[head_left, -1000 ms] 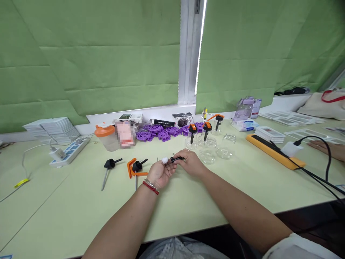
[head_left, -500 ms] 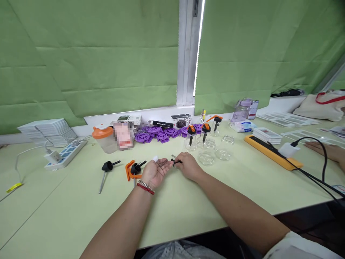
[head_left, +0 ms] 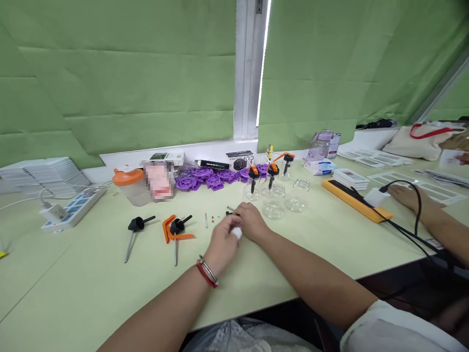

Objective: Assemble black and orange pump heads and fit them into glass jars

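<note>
My left hand [head_left: 223,240] is turned palm down, fingers curled in against my right hand. A white covering [head_left: 237,233] sits at its thumb tip; whatever its fingers hold is hidden. My right hand [head_left: 251,221] is closed around a small black part [head_left: 229,213], mostly covered by the fingers. A small coil spring [head_left: 230,209] shows just beyond them. Left of the hands, a thin metal pin [head_left: 206,220] and a few tiny brass-coloured bits [head_left: 213,219] lie on the table. Farther left are a black grinder head with crank and metal rod [head_left: 137,225] and another black head [head_left: 177,226] beside orange angled pieces [head_left: 168,230].
Clear glass jars [head_left: 273,210] stand behind my right hand, several with black-and-orange tops [head_left: 273,169]. Purple plastic parts [head_left: 214,182] are heaped along the back. An orange-lidded cup [head_left: 130,188] and power strip [head_left: 78,210] stand left. Another person's hand [head_left: 406,195] rests beyond the yellow strip [head_left: 355,200].
My left hand has turned from palm up to palm down and moved against my right hand. The pin and tiny bits now show on the table. The view has shifted slightly.
</note>
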